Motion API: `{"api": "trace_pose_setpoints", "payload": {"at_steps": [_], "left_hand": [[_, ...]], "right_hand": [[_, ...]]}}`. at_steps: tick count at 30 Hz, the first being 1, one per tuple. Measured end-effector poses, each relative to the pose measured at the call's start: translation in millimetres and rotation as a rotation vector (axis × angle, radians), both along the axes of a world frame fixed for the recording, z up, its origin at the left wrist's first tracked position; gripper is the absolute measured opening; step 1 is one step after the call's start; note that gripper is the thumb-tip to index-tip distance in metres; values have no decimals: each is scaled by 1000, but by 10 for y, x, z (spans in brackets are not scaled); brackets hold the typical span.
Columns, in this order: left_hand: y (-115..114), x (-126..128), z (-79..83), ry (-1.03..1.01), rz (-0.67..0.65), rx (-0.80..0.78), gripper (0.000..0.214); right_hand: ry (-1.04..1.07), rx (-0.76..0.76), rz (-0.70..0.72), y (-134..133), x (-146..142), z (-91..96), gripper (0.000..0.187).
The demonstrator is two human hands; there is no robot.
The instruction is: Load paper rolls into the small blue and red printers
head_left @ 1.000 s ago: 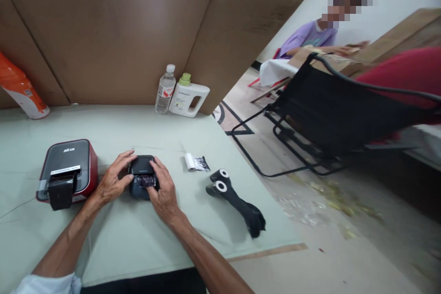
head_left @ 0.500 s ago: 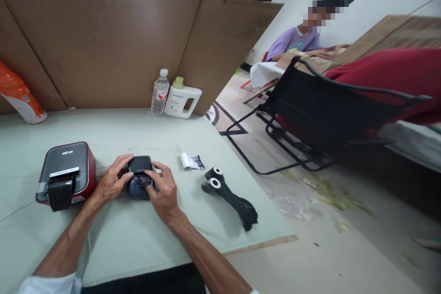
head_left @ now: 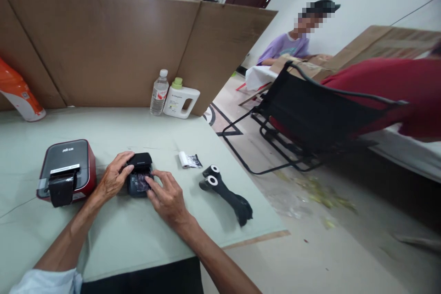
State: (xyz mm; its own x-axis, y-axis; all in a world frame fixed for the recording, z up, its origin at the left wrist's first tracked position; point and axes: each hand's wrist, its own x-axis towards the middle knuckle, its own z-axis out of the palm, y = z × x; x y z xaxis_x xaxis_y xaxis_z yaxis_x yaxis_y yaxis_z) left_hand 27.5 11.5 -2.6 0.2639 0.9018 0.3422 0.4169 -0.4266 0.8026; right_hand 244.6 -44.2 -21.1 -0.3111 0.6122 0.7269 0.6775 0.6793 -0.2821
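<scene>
A small black portable printer (head_left: pixel 138 189) lies on the table with its lid (head_left: pixel 140 159) tilted up and a dark shiny strip (head_left: pixel 140 181) across its front. My left hand (head_left: pixel 115 177) is closed round the printer's left side, its thumb by the lid. At the right edge, my right hand (head_left: pixel 169 195) holds on with bent fingers, the index fingertip touching the strip. To the left stands a larger red and black printer (head_left: pixel 69 161) with black paper hanging from its slot. Two rolls with black tape-like tails (head_left: pixel 229 197) lie on the right, near a small white roll (head_left: pixel 185 160).
Behind the pale-green table (head_left: pixel 117 234) stands a cardboard screen (head_left: pixel 113 50). Against it are a water bottle (head_left: pixel 159 94), a white jug (head_left: pixel 176 104) and an orange bottle (head_left: pixel 19 94). On the right are a black folding chair (head_left: pixel 310 110) and a seated person in purple (head_left: pixel 284 48).
The portable printer's lid has tipped up, widening the gap above the strip. My right hand has shifted slightly right and down, its fingers a little farther off the lid. The view has moved slightly.
</scene>
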Motion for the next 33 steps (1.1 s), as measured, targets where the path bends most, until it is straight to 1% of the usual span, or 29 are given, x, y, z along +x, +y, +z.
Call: {"api": "trace_pose_setpoints", "payload": {"at_steps": [4, 7, 9, 12, 15, 19, 25, 33], "left_hand": [[29, 20, -2, -34, 32, -6, 41], [59, 35, 8, -46, 57, -16, 41], [72, 41, 25, -52, 66, -31, 41], [83, 40, 53, -58, 65, -51, 42], [91, 36, 68, -63, 59, -55, 41], [107, 49, 76, -82, 74, -78, 41], [114, 82, 110, -99, 109, -135, 44], [109, 35, 97, -43, 54, -81, 47]], "right_hand": [[-3, -35, 43, -43, 2, 26, 26], [73, -109, 84, -30, 10, 85, 24], [171, -183, 86, 18, 8, 131, 22], [319, -307, 66, 140, -6, 182, 24], [388, -384, 86, 271, -21, 190, 26], [399, -403, 107, 359, -27, 156, 27], [393, -467, 81, 346, -42, 102, 26], [368, -442, 66, 400, -72, 62, 24]]}}
